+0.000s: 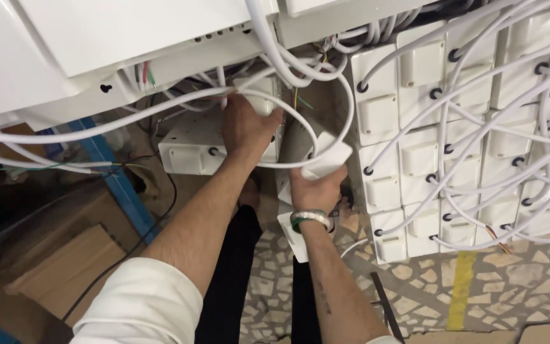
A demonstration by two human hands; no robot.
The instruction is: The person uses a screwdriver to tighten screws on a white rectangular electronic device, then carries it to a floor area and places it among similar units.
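At frame centre, a white box is gripped by the left hand; a white cover is clasped by the right hand.

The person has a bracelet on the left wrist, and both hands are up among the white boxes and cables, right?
Not quite. The bracelet is on the right wrist, not the left, as the head view shows. The rest holds: the left hand and the right hand are both up among the white boxes and white cables.
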